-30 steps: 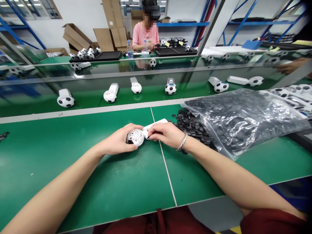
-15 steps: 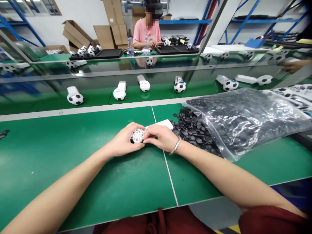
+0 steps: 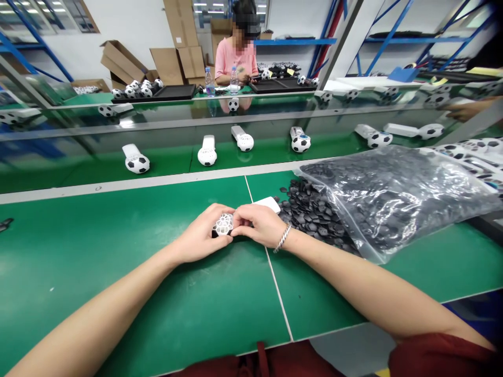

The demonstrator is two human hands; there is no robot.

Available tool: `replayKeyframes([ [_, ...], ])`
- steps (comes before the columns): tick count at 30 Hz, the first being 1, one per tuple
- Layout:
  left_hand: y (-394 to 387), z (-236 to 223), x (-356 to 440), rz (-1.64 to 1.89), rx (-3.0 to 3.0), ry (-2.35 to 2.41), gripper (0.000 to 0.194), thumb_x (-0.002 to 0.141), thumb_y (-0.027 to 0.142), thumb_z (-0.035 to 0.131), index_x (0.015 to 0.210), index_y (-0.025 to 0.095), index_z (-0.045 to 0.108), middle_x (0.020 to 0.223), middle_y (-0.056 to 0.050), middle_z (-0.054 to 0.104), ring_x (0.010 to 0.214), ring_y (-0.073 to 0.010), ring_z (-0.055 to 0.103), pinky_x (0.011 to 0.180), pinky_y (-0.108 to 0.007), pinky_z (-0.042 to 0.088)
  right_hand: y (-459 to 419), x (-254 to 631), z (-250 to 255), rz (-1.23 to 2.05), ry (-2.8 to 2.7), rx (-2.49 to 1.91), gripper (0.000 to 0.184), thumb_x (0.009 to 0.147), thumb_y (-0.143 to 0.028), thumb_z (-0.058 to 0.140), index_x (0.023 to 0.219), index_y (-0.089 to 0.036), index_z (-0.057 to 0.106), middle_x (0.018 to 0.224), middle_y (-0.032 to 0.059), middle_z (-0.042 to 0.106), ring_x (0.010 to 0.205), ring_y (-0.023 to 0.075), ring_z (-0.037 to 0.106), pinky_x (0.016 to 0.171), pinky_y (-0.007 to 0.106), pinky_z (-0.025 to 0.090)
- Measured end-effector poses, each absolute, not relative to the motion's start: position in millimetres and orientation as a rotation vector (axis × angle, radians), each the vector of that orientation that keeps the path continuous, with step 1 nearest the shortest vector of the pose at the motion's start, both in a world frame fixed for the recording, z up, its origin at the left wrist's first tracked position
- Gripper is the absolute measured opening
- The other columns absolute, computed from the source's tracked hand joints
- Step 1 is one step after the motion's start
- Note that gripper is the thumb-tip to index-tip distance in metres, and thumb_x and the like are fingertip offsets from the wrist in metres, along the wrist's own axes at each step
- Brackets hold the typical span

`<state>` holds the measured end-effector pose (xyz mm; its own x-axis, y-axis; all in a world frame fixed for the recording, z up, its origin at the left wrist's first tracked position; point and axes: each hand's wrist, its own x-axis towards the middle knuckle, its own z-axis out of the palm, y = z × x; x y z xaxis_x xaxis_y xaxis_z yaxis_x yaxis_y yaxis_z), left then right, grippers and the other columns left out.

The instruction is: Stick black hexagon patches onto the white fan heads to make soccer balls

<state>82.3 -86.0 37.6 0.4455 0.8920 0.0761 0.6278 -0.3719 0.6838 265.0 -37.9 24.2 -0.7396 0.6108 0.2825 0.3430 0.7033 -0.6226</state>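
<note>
White, the latticed device (image 3: 224, 223) sat left of the plastic bag (image 3: 396, 193), clamped in the left hand (image 3: 202, 233), and uneven pressure from the right hand (image 3: 262, 225), fingertips together, contents hidden, could have twisted it loose.

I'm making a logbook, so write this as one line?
left hand: holds white gadget | right hand: touches it | nearby: black pieces, plastic bag
</note>
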Motion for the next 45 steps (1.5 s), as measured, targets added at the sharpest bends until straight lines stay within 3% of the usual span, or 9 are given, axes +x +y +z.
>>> replayKeyframes([
  [11,-80.4,47.5,73.4,0.69,2.082,1.322,0.039,0.067,0.019,0.058,0.106,0.021,0.051,0.109,-0.003,0.052,0.099,-0.02,0.052,0.088,-0.032,0.041,-17.2,267.1,41.9,0.995,-2.285,-0.813,0.016,0.071,-0.025,0.068,0.078,-0.016,0.056,0.074,-0.001,0.058,0.066,0.0102,0.053,0.06,0.021,0.041],
  [16,-24.4,72.5,21.5,0.845,1.928,1.696,0.047,0.072,0.035,0.058,0.115,0.021,0.046,0.09,-0.002,0.057,0.069,-0.0167,0.055,0.063,-0.03,0.045,71.3,299.1,69.3,0.563,-2.145,-1.401,0.034,0.077,-0.036,0.061,0.104,-0.016,0.054,0.108,0.0069,0.056,0.095,0.0144,0.055,0.08,0.024,0.044],
  [19,39.9,72.7,-5.9,1.001,1.982,2.02,0.049,0.071,0.039,0.056,0.114,0.018,0.047,0.1,-0.007,0.056,0.088,-0.0231,0.055,0.077,-0.037,0.045,134.8,316.1,71.4,0.486,-2.111,-1.588,0.049,0.076,-0.039,0.061,0.116,-0.013,0.05,0.118,0.0141,0.051,0.105,0.0212,0.052,0.086,0.031,0.042],
  [22,98.8,62.5,-4.5,1.02,2.054,2.079,0.052,0.069,0.037,0.057,0.115,0.014,0.047,0.115,-0.015,0.05,0.114,-0.0332,0.04,0.096,-0.049,0.029,187.8,321.3,64.4,0.406,-2.073,-1.735,0.061,0.073,-0.04,0.063,0.124,-0.013,0.044,0.123,0.0171,0.046,0.112,0.0256,0.048,0.093,0.036,0.038],
  [25,135.7,44.7,30.5,0.967,2.202,1.955,0.06,0.068,0.042,0.06,0.12,0.018,0.045,0.128,-0.015,0.041,0.124,-0.0353,0.026,0.102,-0.053,0.018,224.2,315.0,51.3,0.376,-2.08,-1.815,0.071,0.069,-0.044,0.065,0.129,-0.017,0.04,0.126,0.018,0.043,0.11,0.0261,0.05,0.09,0.036,0.04],
  [30,162.0,17.6,100.6,0.76,2.316,1.714,0.057,0.054,0.035,0.071,0.106,0.019,0.056,0.117,-0.012,0.05,0.108,-0.0339,0.044,0.091,-0.045,0.038,248.6,297.1,27.2,0.357,-2.104,-1.857,0.072,0.063,-0.042,0.071,0.125,-0.018,0.043,0.115,0.0139,0.052,0.099,0.022,0.056,0.081,0.03,0.044],
  [33,150.7,22.2,113.2,0.754,2.318,1.676,0.041,0.057,0.025,0.064,0.097,0.019,0.057,0.106,-0.009,0.054,0.101,-0.031,0.047,0.087,-0.042,0.041,244.1,295.3,29.0,0.343,-2.095,-1.861,0.067,0.062,-0.035,0.071,0.12,-0.016,0.045,0.11,0.0138,0.055,0.094,0.0213,0.058,0.078,0.029,0.045],
  [40,9.5,64.7,62.7,0.771,2.45,1.538,0.038,0.064,0.019,0.056,0.102,0.02,0.05,0.109,-0.007,0.051,0.109,-0.0261,0.042,0.095,-0.04,0.037,161.1,309.9,82.8,0.481,-2.193,-1.691,0.055,0.06,-0.035,0.07,0.11,-0.021,0.052,0.092,0.003,0.063,0.077,0.0172,0.059,0.062,0.024,0.046],
  [45,-86.4,48.0,-15.9,0.569,2.649,1.783,0.034,0.072,0.025,0.054,0.105,0.022,0.048,0.112,-0.009,0.049,0.111,-0.0298,0.041,0.093,-0.046,0.037,58.8,301.7,85.9,0.701,-2.378,-1.244,0.055,0.058,-0.032,0.074,0.108,-0.025,0.053,0.099,-0.0012,0.061,0.087,0.0163,0.058,0.073,0.025,0.045],
])
